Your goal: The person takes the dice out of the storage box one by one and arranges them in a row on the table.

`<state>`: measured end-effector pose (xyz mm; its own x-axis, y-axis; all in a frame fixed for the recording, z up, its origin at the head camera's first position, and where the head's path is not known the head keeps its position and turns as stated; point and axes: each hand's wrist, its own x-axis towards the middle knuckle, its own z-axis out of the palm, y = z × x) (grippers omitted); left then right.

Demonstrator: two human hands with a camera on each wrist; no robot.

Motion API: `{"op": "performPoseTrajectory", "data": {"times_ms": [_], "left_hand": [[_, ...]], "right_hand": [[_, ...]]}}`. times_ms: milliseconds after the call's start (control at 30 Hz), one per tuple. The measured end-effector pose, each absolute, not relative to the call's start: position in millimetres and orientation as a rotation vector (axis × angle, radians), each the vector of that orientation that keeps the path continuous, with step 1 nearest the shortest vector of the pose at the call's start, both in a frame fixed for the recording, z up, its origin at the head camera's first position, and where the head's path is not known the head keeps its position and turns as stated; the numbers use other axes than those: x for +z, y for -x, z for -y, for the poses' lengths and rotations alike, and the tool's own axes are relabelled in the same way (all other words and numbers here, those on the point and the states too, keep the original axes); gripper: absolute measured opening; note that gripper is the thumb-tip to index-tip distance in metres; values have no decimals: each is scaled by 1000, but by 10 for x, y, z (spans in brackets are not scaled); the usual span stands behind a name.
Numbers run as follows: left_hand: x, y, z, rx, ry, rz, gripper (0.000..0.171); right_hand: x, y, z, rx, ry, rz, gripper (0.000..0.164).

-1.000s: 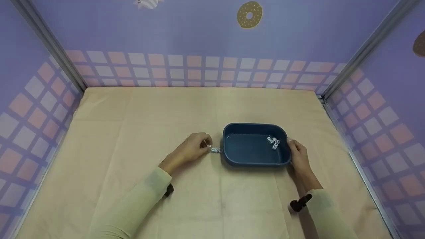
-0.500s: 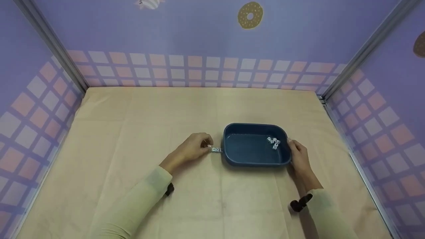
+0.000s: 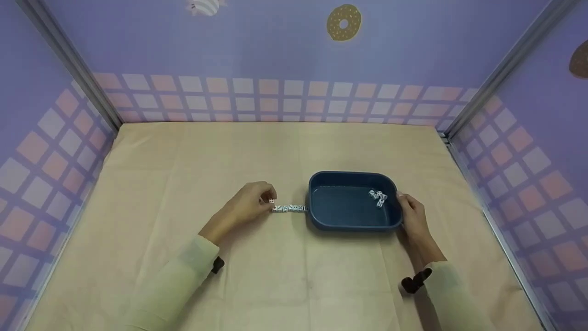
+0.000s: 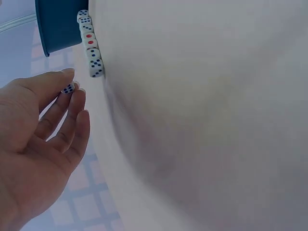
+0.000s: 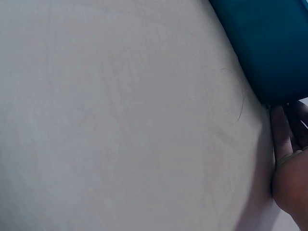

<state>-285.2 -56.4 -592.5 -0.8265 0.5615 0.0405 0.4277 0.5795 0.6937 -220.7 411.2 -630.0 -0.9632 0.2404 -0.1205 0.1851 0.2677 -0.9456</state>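
My left hand (image 3: 250,202) pinches a small white die (image 4: 68,88) between thumb and fingertips, a little above the table. Beside it, in the left wrist view, a straight row of white dice (image 4: 90,43) with blue and red pips lies on the cloth. In the head view that row runs from my left fingertips to the left wall of a dark blue rectangular tub (image 3: 351,228). My right hand (image 3: 415,219) holds the tub's right end, its thumb at the rim and the other fingers against the outside, partly hidden. Several loose dice (image 3: 379,196) lie inside the tub, toward its right end.
A pale cream cloth (image 3: 206,151) covers the table. Purple walls with pink and white checks (image 3: 268,102) stand at the back and both sides, with metal posts (image 3: 500,69) at the corners.
My left hand has moved left along the row, and more of the dice in it now show. The tub, the dice inside it and my right hand have stayed in place.
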Motion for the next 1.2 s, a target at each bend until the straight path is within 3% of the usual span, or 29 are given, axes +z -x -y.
{"op": "performPoseTrajectory", "data": {"times_ms": [300, 900, 1067, 1200], "left_hand": [[-6072, 2765, 650, 1016, -766, -2677, 8], [-6125, 2773, 546, 1029, -798, -2714, 15], [-6094, 2787, 443, 839, -901, -2773, 26], [-6076, 2808, 353, 736, -1026, -2787, 26]], "right_hand": [[-6302, 2223, -4098, 1843, 467, 2472, 74], [-6314, 2216, -4095, 1883, 461, 2437, 63], [-6307, 2207, -4100, 1853, 412, 2451, 64], [-6310, 2203, -4085, 1846, 425, 2450, 67]]}}
